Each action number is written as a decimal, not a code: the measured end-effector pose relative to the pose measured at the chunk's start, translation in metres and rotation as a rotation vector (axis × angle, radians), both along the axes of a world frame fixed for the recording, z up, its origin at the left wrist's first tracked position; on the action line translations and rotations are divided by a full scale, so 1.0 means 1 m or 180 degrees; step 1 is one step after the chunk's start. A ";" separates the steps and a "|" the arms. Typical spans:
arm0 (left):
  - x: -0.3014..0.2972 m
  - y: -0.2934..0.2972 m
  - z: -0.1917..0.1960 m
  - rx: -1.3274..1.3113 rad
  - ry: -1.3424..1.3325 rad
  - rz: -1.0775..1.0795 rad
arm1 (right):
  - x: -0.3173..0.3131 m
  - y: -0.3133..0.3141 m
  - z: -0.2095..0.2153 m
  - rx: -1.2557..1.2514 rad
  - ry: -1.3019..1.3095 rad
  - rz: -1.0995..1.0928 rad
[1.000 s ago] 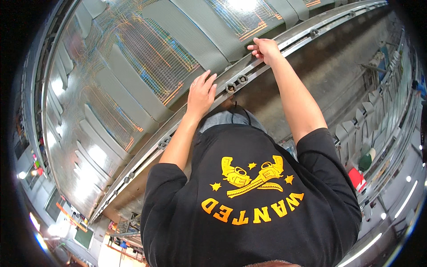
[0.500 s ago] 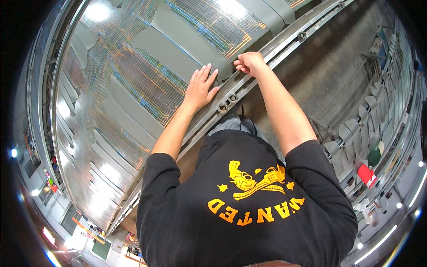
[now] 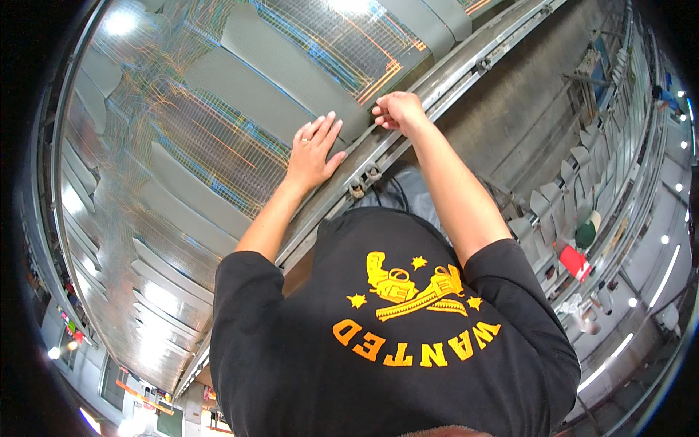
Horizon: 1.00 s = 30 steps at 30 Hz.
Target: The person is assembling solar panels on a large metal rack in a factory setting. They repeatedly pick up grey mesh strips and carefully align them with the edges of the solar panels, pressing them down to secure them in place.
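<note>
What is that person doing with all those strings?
A person in a black T-shirt with a yellow print leans over a wide machine bed of fine, many-coloured threads stretched across grey bars. The left hand lies flat, fingers spread, on the threads near the long grey metal rail at the edge. The right hand is bunched at that rail, fingertips pinched together as if on a thread, though any thread is too thin to see.

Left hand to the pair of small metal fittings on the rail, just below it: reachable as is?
Probably yes. The left hand lies flat on the mesh panel's edge, right beside the metal rail. The two small fittings sit just below its wrist, uncovered, with nothing between. The right hand works farther up the rail, out of the way.
</note>
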<state>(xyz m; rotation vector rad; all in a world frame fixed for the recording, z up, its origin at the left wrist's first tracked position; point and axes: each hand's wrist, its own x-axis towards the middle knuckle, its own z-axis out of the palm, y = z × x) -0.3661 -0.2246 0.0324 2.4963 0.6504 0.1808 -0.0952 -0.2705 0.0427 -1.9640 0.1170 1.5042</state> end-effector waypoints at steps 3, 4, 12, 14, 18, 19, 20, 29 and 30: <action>0.001 0.007 -0.001 -0.0070 -0.0190 0.0045 | 0.000 -0.002 -0.003 -0.0043 -0.0277 0.0251; -0.001 0.008 -0.001 -0.0123 -0.0210 0.0045 | -0.002 -0.002 0.005 -0.0226 -0.0751 0.0843; 0.001 0.011 -0.019 0.0441 -0.0385 -0.0167 | -0.005 -0.008 0.021 -0.0493 -0.1681 0.1836; 0.004 0.002 -0.025 0.0660 -0.0265 -0.0210 | -0.006 -0.010 0.024 -0.0419 -0.1592 0.1635; 0.015 -0.011 -0.023 0.0692 0.0151 -0.0065 | -0.004 -0.018 0.027 -0.0225 -0.1416 0.1390; 0.016 -0.012 -0.022 0.0588 0.0261 -0.0033 | -0.003 -0.019 0.026 -0.0212 -0.1379 0.1373; 0.017 -0.012 -0.022 0.0597 0.0265 -0.0038 | -0.002 -0.021 0.026 -0.0195 -0.1337 0.1335; 0.012 0.003 -0.018 0.0460 0.0401 -0.0390 | 0.012 -0.029 0.028 0.0024 -0.0562 0.1020; 0.011 0.001 -0.021 0.0466 0.0389 -0.0384 | 0.013 -0.031 0.028 0.0055 -0.0505 0.0997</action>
